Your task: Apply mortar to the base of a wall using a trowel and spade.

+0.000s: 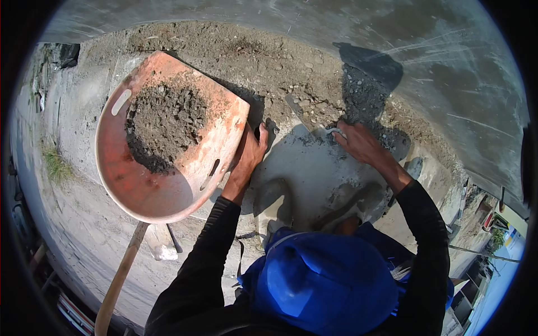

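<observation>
My left hand (249, 150) grips the right rim of a worn orange scoop-shaped pan (168, 185), held tilted above the ground. A heap of dark grey gravelly mortar (165, 124) lies in the pan's upper half. My right hand (356, 141) is closed on the handle of a trowel (302, 116), whose blade lies flat on the loose sandy mix (263, 67) heaped ahead. Both forearms wear black sleeves. A blue cloth (325, 280) covers the lower middle of the view.
A wooden tool handle (119, 280) runs from under the pan to the lower edge. A smooth grey concrete surface (448, 73) rises on the right. Pale dusty ground (84, 224) spreads left, with a grass tuft (56, 165).
</observation>
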### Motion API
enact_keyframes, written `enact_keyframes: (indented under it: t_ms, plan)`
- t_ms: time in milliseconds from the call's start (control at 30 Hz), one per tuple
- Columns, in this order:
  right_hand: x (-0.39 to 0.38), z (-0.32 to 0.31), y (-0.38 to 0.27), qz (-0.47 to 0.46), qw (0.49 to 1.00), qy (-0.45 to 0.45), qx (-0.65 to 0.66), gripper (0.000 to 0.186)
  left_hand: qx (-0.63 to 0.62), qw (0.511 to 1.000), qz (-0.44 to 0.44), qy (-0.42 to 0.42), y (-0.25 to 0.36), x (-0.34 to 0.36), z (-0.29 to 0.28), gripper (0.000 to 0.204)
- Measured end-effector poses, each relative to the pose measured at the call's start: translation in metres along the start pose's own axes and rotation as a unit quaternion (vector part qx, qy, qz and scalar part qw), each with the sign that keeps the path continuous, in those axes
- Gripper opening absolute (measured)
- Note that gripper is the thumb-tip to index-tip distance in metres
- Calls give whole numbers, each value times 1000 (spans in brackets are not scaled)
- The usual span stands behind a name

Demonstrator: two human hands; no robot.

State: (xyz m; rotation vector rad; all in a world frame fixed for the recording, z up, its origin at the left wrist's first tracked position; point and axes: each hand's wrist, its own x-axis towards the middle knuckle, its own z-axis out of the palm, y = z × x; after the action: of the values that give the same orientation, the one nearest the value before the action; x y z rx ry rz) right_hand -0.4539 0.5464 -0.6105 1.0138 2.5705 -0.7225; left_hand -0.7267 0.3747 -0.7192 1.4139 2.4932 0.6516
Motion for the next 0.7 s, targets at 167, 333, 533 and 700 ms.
enact_keyframes:
  t_ms: [167, 333, 533, 700]
  plan:
    - [16, -75, 4, -4, 984, -54, 168, 34, 131, 971, 111, 164, -25, 60, 23, 78]
    - [-82, -90, 50, 151, 979, -36, 130, 40, -50, 990, 34, 126, 76, 99, 24, 88]
    - [-177, 53, 77, 563, 760, 154, 284, 30, -216, 968, 125, 33, 160, 59, 59, 84]
    - [-143, 141, 49, 467, 820, 265, 199, 34, -139, 975, 139, 100, 144, 94, 58, 87]
